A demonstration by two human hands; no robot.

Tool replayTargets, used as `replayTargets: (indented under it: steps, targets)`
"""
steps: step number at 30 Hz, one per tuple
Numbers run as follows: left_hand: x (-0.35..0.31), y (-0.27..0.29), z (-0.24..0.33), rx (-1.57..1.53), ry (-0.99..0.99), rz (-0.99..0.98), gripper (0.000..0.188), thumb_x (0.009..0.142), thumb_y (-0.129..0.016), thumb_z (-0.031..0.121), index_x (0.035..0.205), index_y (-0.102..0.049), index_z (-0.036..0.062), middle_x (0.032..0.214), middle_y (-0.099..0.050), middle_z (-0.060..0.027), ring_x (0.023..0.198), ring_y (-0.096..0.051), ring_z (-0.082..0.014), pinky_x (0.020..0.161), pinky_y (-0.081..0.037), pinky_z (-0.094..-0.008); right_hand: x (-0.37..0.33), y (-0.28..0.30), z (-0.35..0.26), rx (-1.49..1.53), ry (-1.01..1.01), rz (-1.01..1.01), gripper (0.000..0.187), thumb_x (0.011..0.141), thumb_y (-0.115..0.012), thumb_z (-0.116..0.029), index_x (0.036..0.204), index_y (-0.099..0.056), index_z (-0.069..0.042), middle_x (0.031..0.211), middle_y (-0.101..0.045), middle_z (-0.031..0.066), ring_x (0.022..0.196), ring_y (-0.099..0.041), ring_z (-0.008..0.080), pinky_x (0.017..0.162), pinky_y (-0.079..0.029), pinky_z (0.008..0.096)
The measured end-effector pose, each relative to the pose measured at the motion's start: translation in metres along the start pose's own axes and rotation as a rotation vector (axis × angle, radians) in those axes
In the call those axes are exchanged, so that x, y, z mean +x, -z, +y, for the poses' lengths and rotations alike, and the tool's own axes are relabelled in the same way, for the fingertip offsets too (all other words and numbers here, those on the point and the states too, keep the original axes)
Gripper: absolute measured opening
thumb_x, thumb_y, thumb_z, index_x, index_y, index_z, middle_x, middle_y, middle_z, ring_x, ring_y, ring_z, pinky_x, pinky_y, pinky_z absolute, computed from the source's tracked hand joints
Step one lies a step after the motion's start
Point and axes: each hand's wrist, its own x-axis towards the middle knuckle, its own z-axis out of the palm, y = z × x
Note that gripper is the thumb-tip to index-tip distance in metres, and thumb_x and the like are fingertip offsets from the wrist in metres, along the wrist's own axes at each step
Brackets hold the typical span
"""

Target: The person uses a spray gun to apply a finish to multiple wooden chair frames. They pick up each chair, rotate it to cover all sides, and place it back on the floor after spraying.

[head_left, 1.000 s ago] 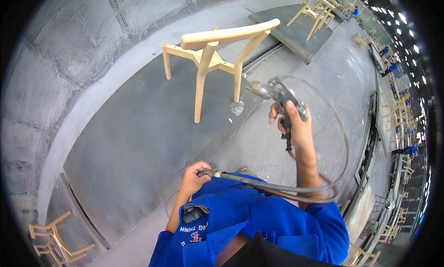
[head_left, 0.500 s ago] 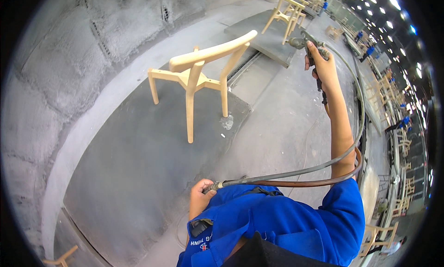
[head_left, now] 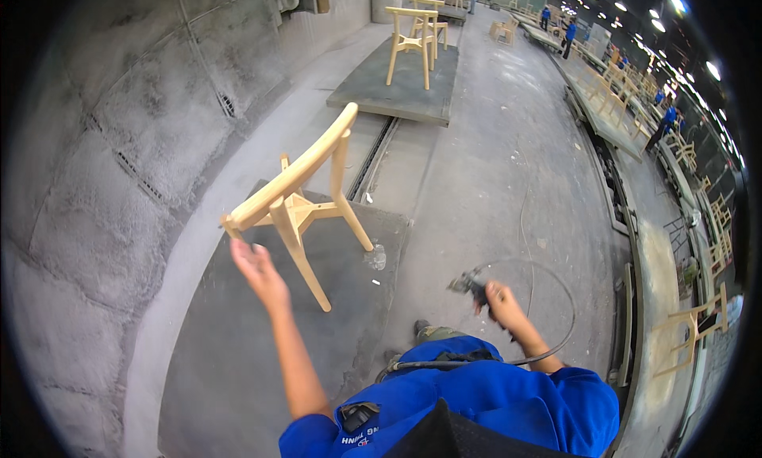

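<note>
Reaching out on the near side, the left grip [head_left: 262, 277] (a bare hand) stood open and empty, fingers extended toward the near end of the backrest on a pale wooden chair [head_left: 300, 172]. Could not tell whether the fingertips touched the wood or stopped just short of it. The chair stood upright on a dark grey board [head_left: 214, 363], its curved backrest nearest the person. Beside one leg lay a clear, crumpled patch [head_left: 376, 257], with a small white scrap [head_left: 375, 282] next to it.

Right grip [head_left: 506, 305] was closed around the handle of a spray gun [head_left: 474, 288] — blurred, held well apart from the chair, nozzle end toward the left. A thin hose [head_left: 432, 365] looped on the right side and crossed in front of the person's blue shirt [head_left: 492, 410].

Beyond the chair, a dark track [head_left: 373, 160] ran to a second board [head_left: 361, 93], which carried more pale chairs. Grey wall [head_left: 143, 101] on the left; along the right — long rows of chairs, with blue-clad workers [head_left: 665, 125] among them.
</note>
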Motion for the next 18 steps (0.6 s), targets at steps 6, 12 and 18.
replayTargets:
  steps: [6,12,18]
  targets:
    - [0.09,0.018,-0.005,-0.191,0.035,-0.112,0.048,0.105,-0.04,0.023,0.139,-0.051,-0.0096,0.141,-0.056,-0.0182,0.136,-0.049,-0.0254,0.118,-0.032,-0.0401,-0.011,-0.027,0.019,0.17,-0.01,-0.094,0.057,0.106,-0.037,-0.058,0.101,-0.061,-0.006,0.075,-0.067,0.0035,0.046,-0.043,0.004,0.042,-0.034,0.0216]
    - [0.021,0.027,0.064,0.247,-0.024,-0.334,0.043,0.097,-0.065,0.015,0.135,-0.06,-0.0057,0.136,-0.063,-0.0179,0.127,-0.059,-0.0275,0.109,-0.044,-0.0387,0.049,-0.003,0.01,0.115,-0.024,-0.102,0.049,0.108,-0.04,-0.049,0.097,-0.062,-0.006,0.078,-0.066,0.0031,0.056,-0.052,0.007,0.049,-0.04,0.0242]
    - [-0.075,-0.047,0.097,0.597,-0.724,-0.613,0.044,0.066,-0.092,0.019,0.104,-0.071,0.0097,0.113,-0.074,-0.0126,0.106,-0.07,-0.0283,0.101,-0.048,-0.049,0.102,0.012,0.02,0.217,-0.008,-0.052,0.05,0.107,-0.046,-0.046,0.094,-0.062,-0.001,0.078,-0.064,0.0045,0.071,-0.061,0.0124,0.07,-0.052,0.0304]
